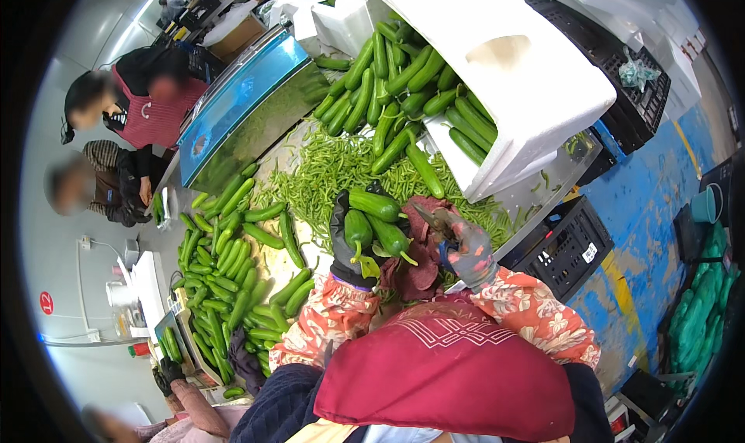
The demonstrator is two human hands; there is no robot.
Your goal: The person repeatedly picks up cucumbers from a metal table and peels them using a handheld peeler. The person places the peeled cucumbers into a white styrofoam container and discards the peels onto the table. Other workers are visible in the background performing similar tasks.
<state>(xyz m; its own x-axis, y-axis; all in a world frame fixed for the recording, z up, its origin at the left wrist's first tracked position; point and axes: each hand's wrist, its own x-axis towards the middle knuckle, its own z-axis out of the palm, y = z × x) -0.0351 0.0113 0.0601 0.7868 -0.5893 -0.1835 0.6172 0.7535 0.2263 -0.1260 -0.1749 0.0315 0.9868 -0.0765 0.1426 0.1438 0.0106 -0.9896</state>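
Observation:
My left hand (340, 230), in a black glove, grips several green cucumbers (356, 229) side by side, their stem ends towards me; one bears a small yellowish leaf or withered flower (369, 266). My right hand (474, 255), in a grey glove with pink patches, holds a pair of scissors (429, 215); part of a blue handle shows, and the blades point towards the cucumbers. Between my hands lies a crumpled dark red cloth (413, 268). Beyond my hands, cut green stem pieces (326, 169) are spread over the table.
A white foam box (524, 111) lies tipped on its side, spilling cucumbers (401, 76). A large cucumber pile (227, 268) is at the left, below a blue-topped metal barrier (244, 105). Black crates (559, 248) stand to the right. Co-workers (157, 99) are across the table and at lower left.

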